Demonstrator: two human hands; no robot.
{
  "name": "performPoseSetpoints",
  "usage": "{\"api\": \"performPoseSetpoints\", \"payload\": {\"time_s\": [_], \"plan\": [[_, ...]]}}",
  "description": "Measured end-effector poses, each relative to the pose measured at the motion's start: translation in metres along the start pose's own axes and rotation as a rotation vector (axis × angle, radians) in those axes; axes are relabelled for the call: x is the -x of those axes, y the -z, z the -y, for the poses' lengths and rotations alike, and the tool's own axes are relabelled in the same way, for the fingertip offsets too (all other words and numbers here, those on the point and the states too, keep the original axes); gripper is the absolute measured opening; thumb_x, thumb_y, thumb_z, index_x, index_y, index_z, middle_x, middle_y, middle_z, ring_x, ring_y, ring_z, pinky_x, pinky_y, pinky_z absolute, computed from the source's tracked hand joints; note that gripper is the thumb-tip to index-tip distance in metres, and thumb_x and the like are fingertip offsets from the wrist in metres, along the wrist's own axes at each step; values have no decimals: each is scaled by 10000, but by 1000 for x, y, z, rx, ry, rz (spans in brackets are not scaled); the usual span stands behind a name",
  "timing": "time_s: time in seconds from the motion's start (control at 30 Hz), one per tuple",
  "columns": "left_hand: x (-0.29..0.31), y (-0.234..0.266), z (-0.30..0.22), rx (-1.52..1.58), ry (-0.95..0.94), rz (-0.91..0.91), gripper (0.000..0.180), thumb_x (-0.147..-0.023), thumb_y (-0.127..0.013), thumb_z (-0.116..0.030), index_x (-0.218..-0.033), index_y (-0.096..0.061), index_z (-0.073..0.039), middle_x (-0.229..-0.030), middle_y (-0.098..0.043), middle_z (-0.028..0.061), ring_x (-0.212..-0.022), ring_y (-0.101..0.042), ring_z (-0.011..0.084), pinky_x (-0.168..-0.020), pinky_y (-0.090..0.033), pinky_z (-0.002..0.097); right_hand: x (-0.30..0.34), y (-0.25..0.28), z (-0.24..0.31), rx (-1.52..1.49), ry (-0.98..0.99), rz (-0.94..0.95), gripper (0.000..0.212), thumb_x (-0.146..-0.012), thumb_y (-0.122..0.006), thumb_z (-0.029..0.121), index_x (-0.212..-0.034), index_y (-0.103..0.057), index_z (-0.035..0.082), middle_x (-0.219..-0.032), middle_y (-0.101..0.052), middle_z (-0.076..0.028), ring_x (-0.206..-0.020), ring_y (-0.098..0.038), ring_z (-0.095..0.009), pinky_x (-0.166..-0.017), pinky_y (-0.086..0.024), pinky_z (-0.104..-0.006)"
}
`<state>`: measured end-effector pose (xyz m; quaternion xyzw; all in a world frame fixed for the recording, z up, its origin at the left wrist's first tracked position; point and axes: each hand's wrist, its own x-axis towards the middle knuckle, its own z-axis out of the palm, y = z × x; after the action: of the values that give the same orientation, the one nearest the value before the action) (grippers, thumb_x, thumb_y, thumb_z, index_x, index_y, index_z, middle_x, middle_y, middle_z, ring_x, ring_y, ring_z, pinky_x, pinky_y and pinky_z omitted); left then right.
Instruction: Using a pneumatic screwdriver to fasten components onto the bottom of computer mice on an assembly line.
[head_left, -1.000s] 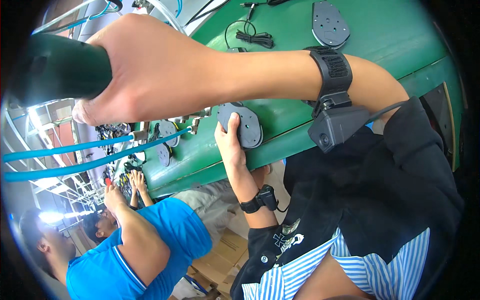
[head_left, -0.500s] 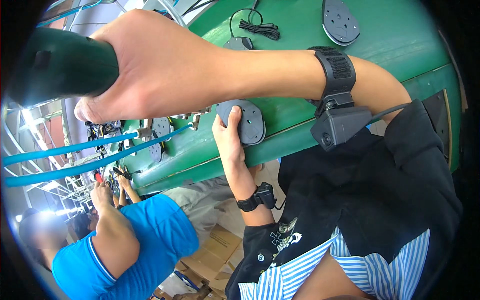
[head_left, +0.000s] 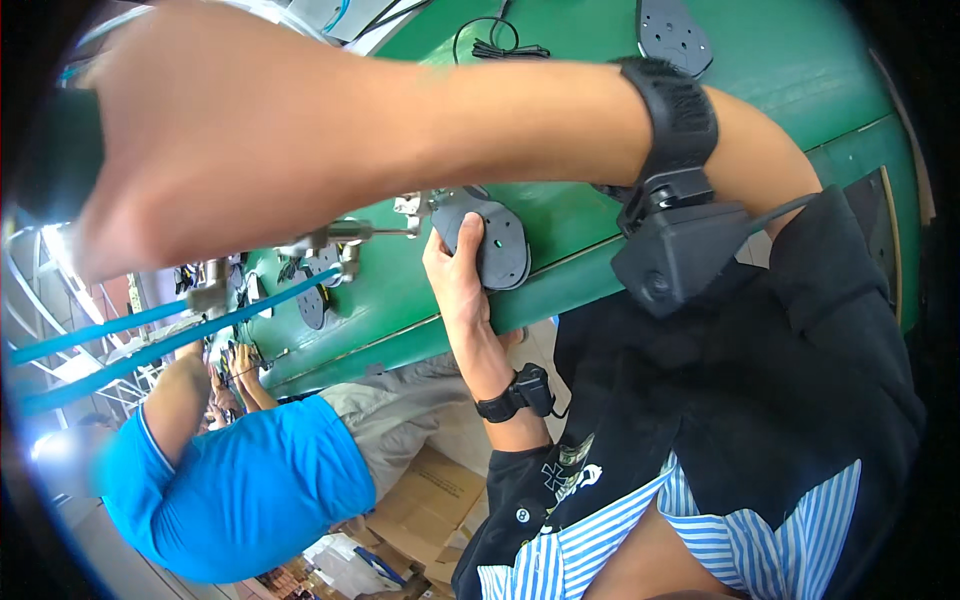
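Note:
My left hand [head_left: 461, 275] grips a dark grey, flat, rounded housing [head_left: 506, 250] with small holes, at the near edge of the green table. The thumb lies on top of the housing; the other fingers are mostly hidden beneath it. Across the upper left reaches my right hand [head_left: 200, 140], blurred, wrapped round a thick dark green cylindrical tool [head_left: 60, 160]. The tool's far end is cut off by the dark rim of the view. Metal fittings [head_left: 350, 232] with a thin rod show below my right forearm, close to the housing. Blue hoses [head_left: 200, 345] run from fittings toward the left.
Another dark grey housing [head_left: 675, 38] lies at the table's [head_left: 800, 90] upper right. A bundled black cable [head_left: 510, 50] rests above my right forearm. More housings [head_left: 313, 300] sit farther left. A person in a blue shirt [head_left: 250, 490] works alongside, near cardboard boxes [head_left: 425, 500].
My right hand and the green tool have moved left and up, toward the rim. More metal fittings now show below the forearm. The co-worker has shifted. My left hand and the housing stay put.

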<state>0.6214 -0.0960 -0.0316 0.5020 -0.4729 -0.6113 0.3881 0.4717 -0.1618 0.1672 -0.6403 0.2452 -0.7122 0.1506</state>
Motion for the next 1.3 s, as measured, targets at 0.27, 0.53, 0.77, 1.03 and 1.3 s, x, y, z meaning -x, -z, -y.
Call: {"api": "performPoseSetpoints", "payload": {"time_s": [0.27, 0.53, 0.77, 1.03, 1.3], "plan": [[-1, 1, 3, -2, 0, -19, 372, -879, -722, -213, -1135, -621, 38, -999, -662, 74, -862, -611, 131, -800, -497, 278, 20, -8, 6, -136, -81, -6, 274, -661, -684, 272, -659, -667, -1, -645, -628, -225, -636, -643, -402, -636, -525, -427], [7, 12, 15, 36, -94, -14, 375, -881, -722, -208, -1149, -620, 34, -1024, -662, 70, -885, -609, 132, -817, -490, 278, 42, -32, 22, -205, -66, 92, 245, -665, -699, 255, -661, -653, 14, -626, -627, -208, -615, -643, -375, -624, -513, -408], [10, 7, 16, 49, -147, -34, 327, -894, -710, -229, -1090, -621, 18, -960, -662, 50, -789, -627, 110, -727, -515, 256, 47, -33, 26, -224, -21, 114, 234, -669, -701, 253, -672, -662, 22, -631, -634, -202, -619, -647, -370, -624, -513, -404], [10, 8, 15, 39, -131, -20, 334, -894, -707, -234, -1093, -620, 20, -963, -662, 54, -794, -629, 113, -719, -511, 255, 47, -35, 23, -207, 5, 83, 234, -656, -702, 254, -687, -673, 23, -644, -636, -208, -632, -651, -383, -620, -519, -412], [10, 11, 15, 65, -72, -14, 355, -888, -712, -219, -1125, -624, 31, -1022, -660, 66, -896, -611, 126, -826, -489, 271, 47, -35, 21, -190, -26, 110, 245, -656, -703, 258, -707, -681, 19, -674, -645, -218, -656, -656, -394, -636, -523, -418]]}}
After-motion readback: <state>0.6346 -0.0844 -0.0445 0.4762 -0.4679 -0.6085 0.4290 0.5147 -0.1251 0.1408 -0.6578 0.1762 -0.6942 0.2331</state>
